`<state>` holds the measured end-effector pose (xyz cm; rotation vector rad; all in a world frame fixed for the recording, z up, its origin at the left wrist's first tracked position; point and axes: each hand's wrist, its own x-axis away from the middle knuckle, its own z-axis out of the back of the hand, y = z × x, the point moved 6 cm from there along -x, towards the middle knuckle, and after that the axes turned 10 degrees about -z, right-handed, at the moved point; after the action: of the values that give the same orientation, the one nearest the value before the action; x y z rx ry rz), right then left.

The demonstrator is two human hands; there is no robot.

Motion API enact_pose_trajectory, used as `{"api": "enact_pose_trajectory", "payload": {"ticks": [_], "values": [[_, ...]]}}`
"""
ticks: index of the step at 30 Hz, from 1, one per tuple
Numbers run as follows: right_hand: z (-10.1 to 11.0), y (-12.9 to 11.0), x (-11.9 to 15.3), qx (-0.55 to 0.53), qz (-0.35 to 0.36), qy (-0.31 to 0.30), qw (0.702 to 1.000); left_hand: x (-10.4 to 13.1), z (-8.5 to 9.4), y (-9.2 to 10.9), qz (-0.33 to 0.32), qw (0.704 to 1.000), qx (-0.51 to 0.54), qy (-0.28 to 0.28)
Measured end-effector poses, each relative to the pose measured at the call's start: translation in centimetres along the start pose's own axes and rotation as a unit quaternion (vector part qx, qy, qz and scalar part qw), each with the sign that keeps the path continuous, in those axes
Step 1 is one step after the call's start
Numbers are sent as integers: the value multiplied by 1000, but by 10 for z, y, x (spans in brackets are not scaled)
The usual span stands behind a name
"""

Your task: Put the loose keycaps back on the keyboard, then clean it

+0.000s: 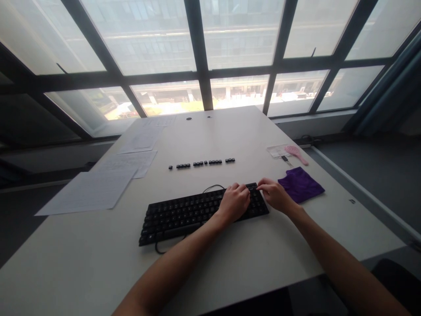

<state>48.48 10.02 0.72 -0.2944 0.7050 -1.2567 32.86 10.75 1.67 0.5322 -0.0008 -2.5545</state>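
A black keyboard [184,216] lies at a slant on the white table, its right end farther from me. My left hand [234,199] rests on the right part of the keyboard, fingers bent and pressed together over its keys and far edge. At the keyboard's far right corner is my right hand [274,193], thumb and forefinger closed in a pinch. Whatever sits between those fingertips is too small to make out. Beyond the keyboard stands a row of loose black keycaps [215,162], set in several small groups with gaps between.
Paper sheets [88,191] cover the table's left side. To the right are a folded purple cloth [301,184], a pink hairbrush [296,153], a clear packet [276,151] and a small dark item [285,159]. The keyboard's cable [158,249] loops out near its front edge. Windows stand behind.
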Motion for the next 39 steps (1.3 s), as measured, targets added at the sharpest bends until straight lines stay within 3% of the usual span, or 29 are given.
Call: {"api": "enact_pose_trajectory", "payload": {"ticks": [6, 9, 14, 21, 26, 32, 39], "values": [[1, -1, -3, 75, -40, 11, 996, -1, -1, 0, 2, 1000, -1, 1], [4, -7, -4, 29, -46, 49, 997, -1, -1, 0, 5, 1000, -2, 1], [-7, -15, -7, -33, -17, 23, 999, -1, 0, -1, 4, 1000, 5, 2], [-7, 0, -10, -66, -86, 51, 993, 0, -1, -3, 5, 999, 29, 16], [-6, 1, -10, -55, -71, 21, 996, 0, 0, -2, 6, 999, 30, 13], [-7, 9, -10, -97, -103, 14, 990, 0, 0, -2, 9, 999, 36, 10], [-3, 1, -11, -76, -59, 0, 995, 0, 0, -2, 9, 999, 33, 9]]}}
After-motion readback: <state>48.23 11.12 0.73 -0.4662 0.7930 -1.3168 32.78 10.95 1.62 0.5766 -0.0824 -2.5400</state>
